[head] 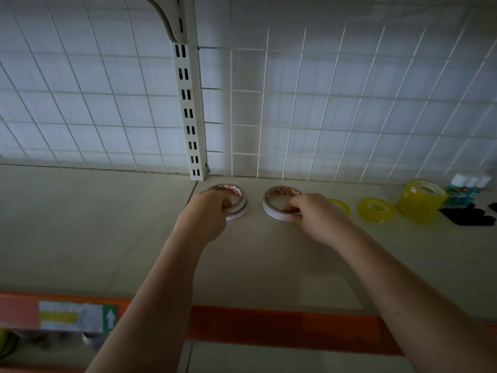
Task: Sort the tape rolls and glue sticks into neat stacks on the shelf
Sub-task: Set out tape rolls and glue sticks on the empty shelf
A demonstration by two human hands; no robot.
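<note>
Two white tape rolls lie stacked (238,201) at the back of the beige shelf (269,259). My left hand (207,216) grips their near rim, fingers curled into the hole. A second white tape stack (274,204) lies just to the right, and my right hand (309,214) pinches its near right edge. Further right sit a small yellow tape roll (340,205), partly hidden by my right hand, another yellow roll (376,210) and a tall yellow tape stack (419,201). Glue sticks (468,188) with white caps stand at the far right.
A white wire grid (322,117) backs the shelf, with a slotted upright post (189,117) between panels. A black object (468,216) lies by the glue sticks. An orange strip (282,328) runs along the shelf's front edge, with a label (75,317) at left.
</note>
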